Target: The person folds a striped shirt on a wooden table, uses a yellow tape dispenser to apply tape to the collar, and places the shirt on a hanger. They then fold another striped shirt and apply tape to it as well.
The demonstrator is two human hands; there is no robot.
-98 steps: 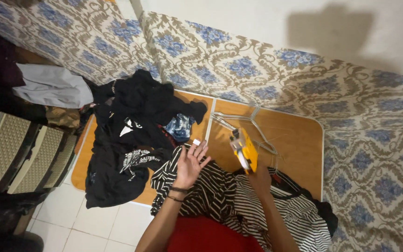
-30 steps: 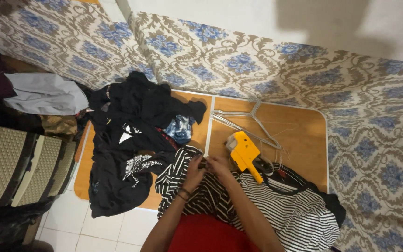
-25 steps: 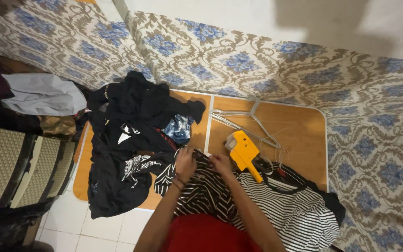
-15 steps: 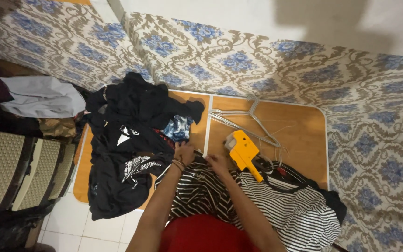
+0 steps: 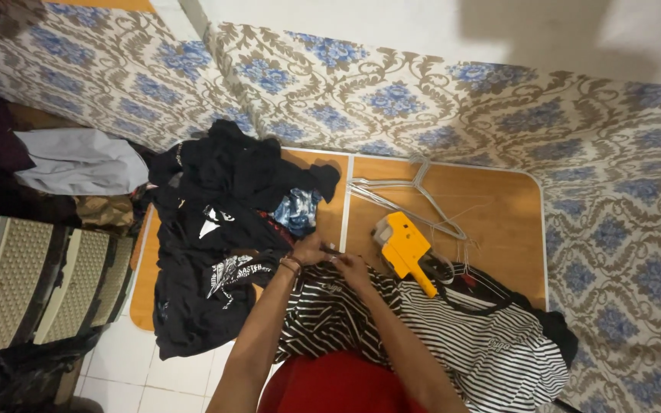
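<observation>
My left hand (image 5: 309,251) and my right hand (image 5: 352,269) meet at the top edge of a black-and-white striped garment (image 5: 338,317) that lies over the near edge of a wooden folding table (image 5: 499,222). Both hands pinch the striped fabric, with a small dark piece between the fingers that I cannot make out. A yellow tagging gun (image 5: 405,248) lies on the table just right of my right hand. A second striped shirt (image 5: 491,344) spreads to the right.
A heap of black clothes (image 5: 216,237) covers the table's left half and hangs off it. White wire hangers (image 5: 415,200) lie behind the yellow gun. Patterned blue-and-beige wall covering surrounds the table. A grey cloth (image 5: 78,160) and a woven chair (image 5: 32,283) stand left.
My left hand has come in from the open position beside the black clothes to the striped garment's edge. Both hands now hold it close together; the yellow gun lies on the table.
</observation>
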